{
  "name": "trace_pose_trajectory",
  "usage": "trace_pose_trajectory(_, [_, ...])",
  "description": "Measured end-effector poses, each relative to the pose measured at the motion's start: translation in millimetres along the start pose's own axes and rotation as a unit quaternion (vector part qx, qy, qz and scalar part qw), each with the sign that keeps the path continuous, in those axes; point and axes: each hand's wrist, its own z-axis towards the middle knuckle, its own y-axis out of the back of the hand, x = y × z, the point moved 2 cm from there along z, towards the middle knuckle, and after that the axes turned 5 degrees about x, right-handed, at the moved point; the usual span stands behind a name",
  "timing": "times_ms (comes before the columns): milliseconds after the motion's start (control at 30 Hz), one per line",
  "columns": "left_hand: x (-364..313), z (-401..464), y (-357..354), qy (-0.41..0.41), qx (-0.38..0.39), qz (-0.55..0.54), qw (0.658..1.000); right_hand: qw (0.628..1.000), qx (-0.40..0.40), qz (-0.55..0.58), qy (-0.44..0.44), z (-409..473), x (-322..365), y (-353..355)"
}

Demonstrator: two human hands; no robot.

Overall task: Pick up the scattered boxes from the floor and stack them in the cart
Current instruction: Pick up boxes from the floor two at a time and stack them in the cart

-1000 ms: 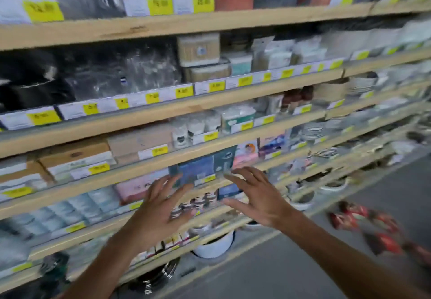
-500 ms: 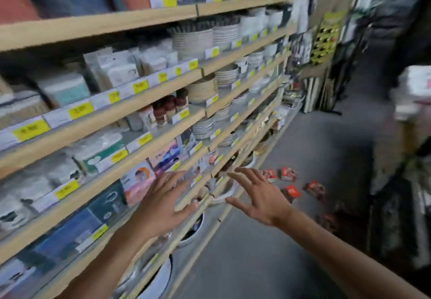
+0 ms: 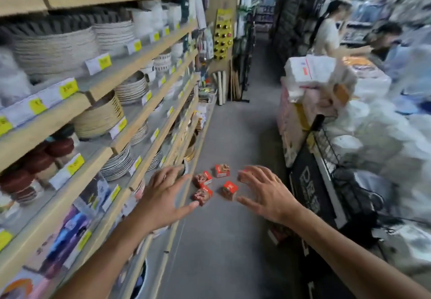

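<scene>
Shop aisle, grey floor [image 3: 224, 135]. Left hand [image 3: 163, 199] and right hand [image 3: 268, 193] spread, released. Red boxes [image 3: 222, 170] scattered between them; shelves [image 3: 130, 63] left; cart [image 3: 326, 149] right.

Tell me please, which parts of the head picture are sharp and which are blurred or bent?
In the head view, the red boxes on the floor and both open hands, left hand and right hand, are fairly sharp; the white bags on the right smear with motion blur; the shelves bow from wide-angle distortion.
</scene>
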Motion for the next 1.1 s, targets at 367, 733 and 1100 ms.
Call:
trace_pose_trajectory(367, [-58, 185, -55, -0.165, 0.069, -0.001, 0.984, 0.98, -0.004, -0.028, -0.198, -24, -141, 4])
trace_pose_trajectory(733, [-140, 371, -117, -0.203, 0.126, 0.051, 0.97, 0.963, -0.008, 0.039, -0.266, 25, -304, 6])
trace_pose_trajectory(1100, [-170, 511, -155, -0.215, 0.152, -0.003, 0.965, 0.949, 0.022, 0.064, -0.308, 87, -426, 3])
